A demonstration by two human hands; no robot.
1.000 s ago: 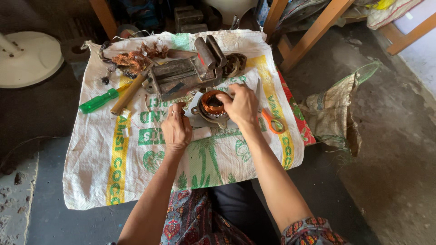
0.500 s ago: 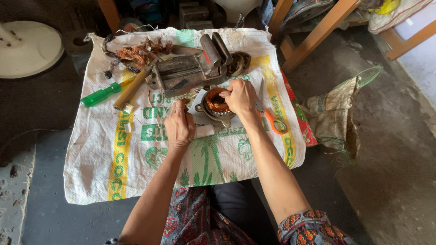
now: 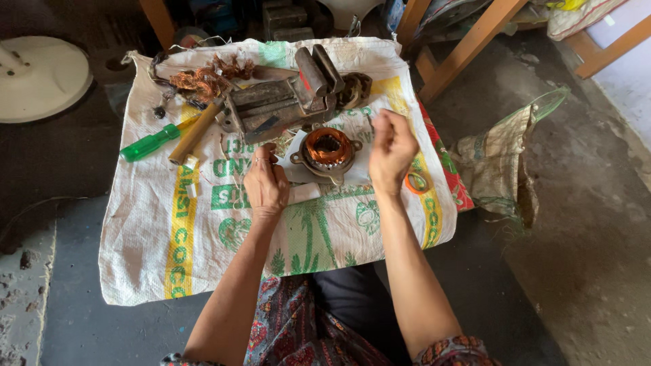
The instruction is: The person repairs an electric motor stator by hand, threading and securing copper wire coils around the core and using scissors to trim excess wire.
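Head view: left hand (image 3: 266,184) curled loosely beside copper-wound stator (image 3: 327,152); right hand (image 3: 391,150) raised — fingers closed, nothing visibly held.

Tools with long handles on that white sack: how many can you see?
2. A green-handled screwdriver lies at the sack's left edge; a wooden-handled tool lies just right of it, its head hidden under the metal vise. Others may be buried in the clutter.

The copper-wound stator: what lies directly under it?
The copper-wound stator rests on a white sheet of paper, itself on the printed woven sack. Whatever lies beneath the sack is covered.
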